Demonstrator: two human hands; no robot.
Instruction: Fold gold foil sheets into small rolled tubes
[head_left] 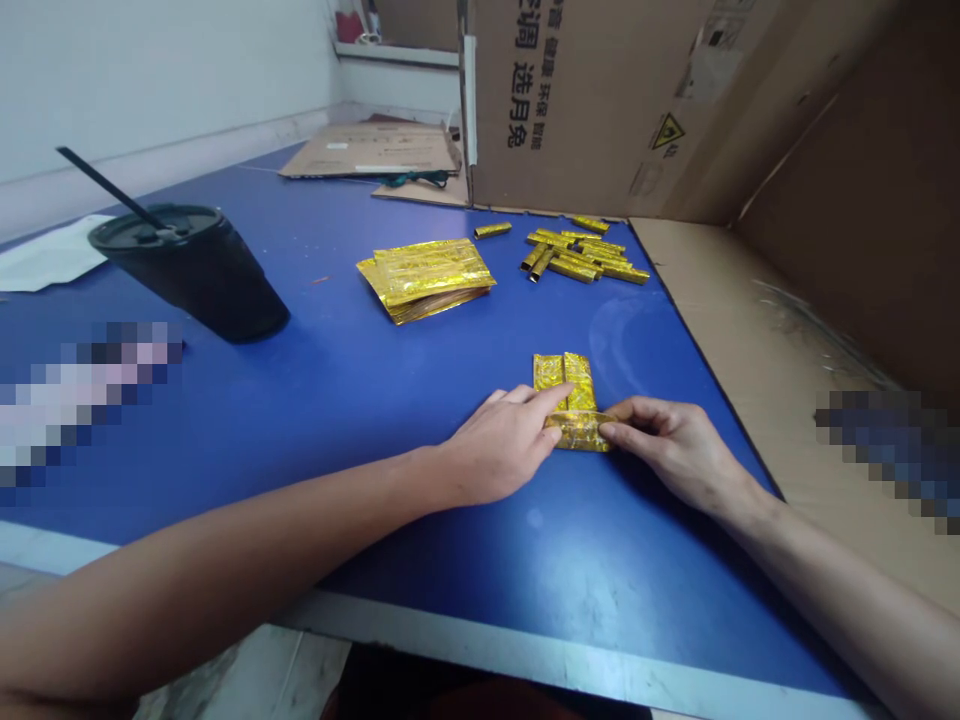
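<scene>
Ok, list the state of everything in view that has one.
Foil piece: on the table, band folded across near end
Left hand: touching the foil, index finger extended
Right hand: pinching the band's right end
Foil stack: piled, edges uneven
Small foil tubes: formed, loosely heaped
Dark tumbler: lidded, straw inserted
Printed cardboard: upright

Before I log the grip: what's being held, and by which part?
The shiny gold piece: the right hand pinches the right end of its folded near edge. The left hand touches its left part; whether it grips is unclear.
</scene>
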